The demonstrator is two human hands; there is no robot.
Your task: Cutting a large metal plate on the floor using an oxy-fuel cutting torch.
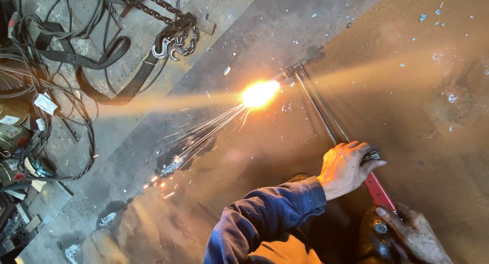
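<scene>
Cutting torch [331,126] is lying in both hands, stretching from the near right up toward the middle of the scene. Its long thin metal tubes are running far and left, and its red handle [378,190] is sitting near the person. The left hand [346,167] is closing around the torch where the tubes are meeting the handle, fingers curled over the top. The right hand [415,233] is gripping the near end of the red handle, dirty fingers wrapped around it. A blue sleeve [265,218] is covering the left arm.

At the far tip of the torch, a bright yellow flame [260,93] is glowing on a big rusty steel plate [407,91]. Sparks [204,134] are flying out to the left and down toward the near side.

Far on the left, a chain with hooks [173,40] is lying on the grey floor [229,19], beside black straps [102,55] and a tangle of dark cables [30,91].
</scene>
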